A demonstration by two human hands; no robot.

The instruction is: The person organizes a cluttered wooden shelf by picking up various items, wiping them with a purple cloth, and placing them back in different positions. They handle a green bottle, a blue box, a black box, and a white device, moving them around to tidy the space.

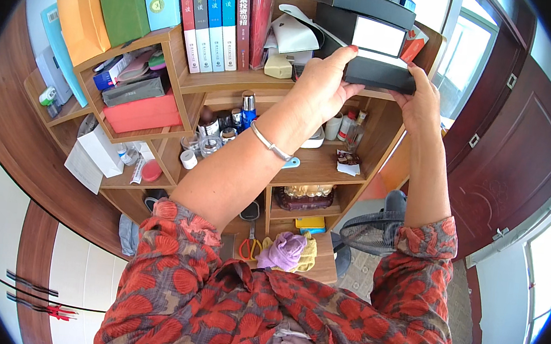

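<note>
At the right end of the upper shelf, both my hands grip a low black box (pixel 378 75) with a whitish upper face. My left hand (pixel 325 81) has its thumb on the box's left top edge and its fingers beneath. From the right, my right hand (pixel 418 95) pinches the corner, thumb above and fingers below. Just behind stands a larger black box (pixel 334 19) with a white panel (pixel 378 35), and a flat black box (pixel 361 2) rests above it. White pouches (pixel 294 35) lie left of my left hand, close to a cream-coloured object (pixel 278 66).
Upright books (pixel 215 22) line the upper shelf (pixel 224 81) to the left. Below are bottles (pixel 248 109), jars (pixel 210 143) and a red box (pixel 144 114). Red-handled scissors (pixel 249 248) lie by a purple cloth (pixel 284 250). A fan (pixel 372 231) stands near the dark door (pixel 510 160).
</note>
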